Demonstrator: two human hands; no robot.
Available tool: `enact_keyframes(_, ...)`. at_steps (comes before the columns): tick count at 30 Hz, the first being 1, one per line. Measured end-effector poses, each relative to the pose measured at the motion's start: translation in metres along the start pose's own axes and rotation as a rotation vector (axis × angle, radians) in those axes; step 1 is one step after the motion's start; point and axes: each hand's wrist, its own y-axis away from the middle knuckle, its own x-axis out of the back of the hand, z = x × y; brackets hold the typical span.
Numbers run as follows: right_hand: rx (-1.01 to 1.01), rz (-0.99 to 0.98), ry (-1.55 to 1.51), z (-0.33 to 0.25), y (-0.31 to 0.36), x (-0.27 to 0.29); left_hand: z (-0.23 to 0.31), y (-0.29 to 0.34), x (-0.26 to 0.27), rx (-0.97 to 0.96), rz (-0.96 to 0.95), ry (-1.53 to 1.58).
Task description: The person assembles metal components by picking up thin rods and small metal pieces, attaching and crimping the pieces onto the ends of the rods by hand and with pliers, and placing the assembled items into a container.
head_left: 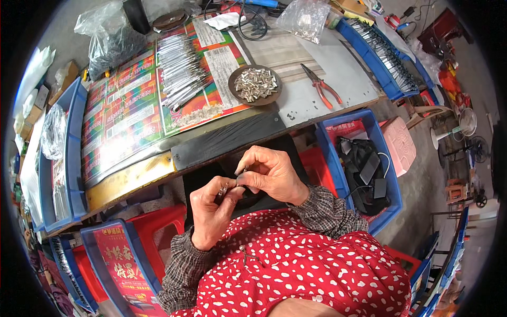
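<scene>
Head view, left fisheye of a head-worn pair, looks steeply down over the red garment (296, 253) onto the left hand (214, 206) and right hand (274, 174) at close range, the workbench (351, 66) lying slightly farther ahead.

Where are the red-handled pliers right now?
In the head view, the pliers lie on the bench, right of centre, just right of the round dish.

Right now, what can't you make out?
Head view:
- What the right hand pinches, if anything: its fingers hide it.
- Silver bits in the left hand: too small for exact shape.
- Bowl bottom: metal pieces cover it.
- Black thing: top cut off by upper edge.
</scene>
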Motion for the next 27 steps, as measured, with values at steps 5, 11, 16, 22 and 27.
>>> enact_keyframes(5, 0.011, -0.107, -0.032, 0.005, 0.001, 0.007, 0.000, 0.003, 0.001, -0.010, -0.027, 0.004)
enact_keyframes(11, -0.025, 0.057, -0.022, 0.012, 0.001, -0.006, -0.003, 0.003, -0.012, -0.266, 0.197, -0.318)
enact_keyframes(16, -0.046, 0.020, 0.020, 0.012, 0.001, -0.001, -0.012, 0.004, -0.007, -0.162, 0.165, -0.223)
enact_keyframes(22, -0.034, 0.064, 0.088, 0.000, 0.002, 0.008, -0.013, 0.008, -0.006, 0.000, 0.077, -0.022)
enact_keyframes(27, -0.045, 0.080, 0.156, -0.003, 0.004, 0.011, -0.013, 0.009, -0.007, -0.007, 0.067, -0.042)
